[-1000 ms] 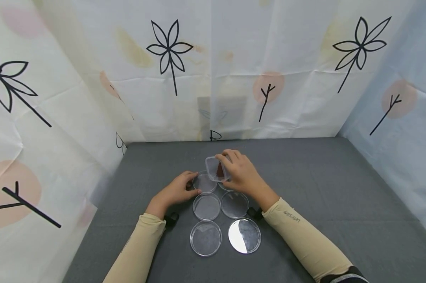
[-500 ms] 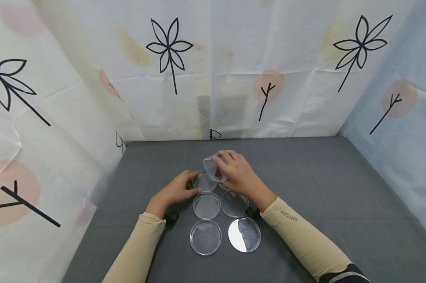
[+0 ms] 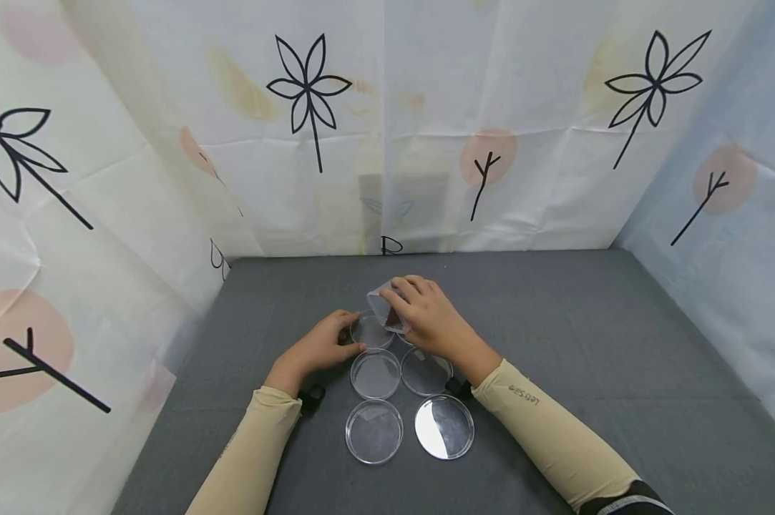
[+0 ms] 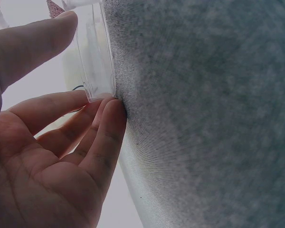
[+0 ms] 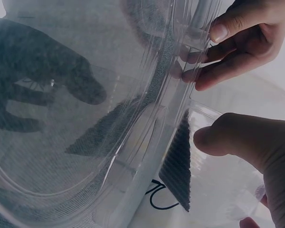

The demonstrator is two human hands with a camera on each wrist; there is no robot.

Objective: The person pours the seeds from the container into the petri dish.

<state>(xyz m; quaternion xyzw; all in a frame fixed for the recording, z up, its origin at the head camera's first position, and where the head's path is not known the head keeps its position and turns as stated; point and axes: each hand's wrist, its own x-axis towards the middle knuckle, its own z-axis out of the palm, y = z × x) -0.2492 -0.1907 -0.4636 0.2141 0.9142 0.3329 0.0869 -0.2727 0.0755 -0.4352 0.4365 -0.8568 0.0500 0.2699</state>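
My left hand point(image 3: 323, 343) holds the far-left petri dish point(image 3: 369, 333) at its side. In the left wrist view the thumb lies on one side of the clear dish point(image 4: 97, 52) and the fingertips meet its lower edge on the grey surface. My right hand point(image 3: 431, 316) grips a clear plastic container point(image 3: 376, 303) with squared sides, tilted leftward above that dish. Inside it, dark brown grainy stuff point(image 3: 392, 319) has slid toward the low side; the right wrist view shows it as a dark wedge point(image 5: 179, 166). Whether any has fallen into the dish I cannot tell.
Nearer the person are petri dishes at middle left point(image 3: 376, 374), middle right point(image 3: 427, 371), front left point(image 3: 374, 432) and front right point(image 3: 444, 427). Another dish point(image 3: 405, 339) is mostly hidden under the right hand. A grey cloth point(image 3: 554, 343) covers the table; patterned curtains point(image 3: 542, 186) surround it.
My right hand has shifted slightly left and tipped the container further over the far-left dish. The left hand and the dishes have stayed in place.
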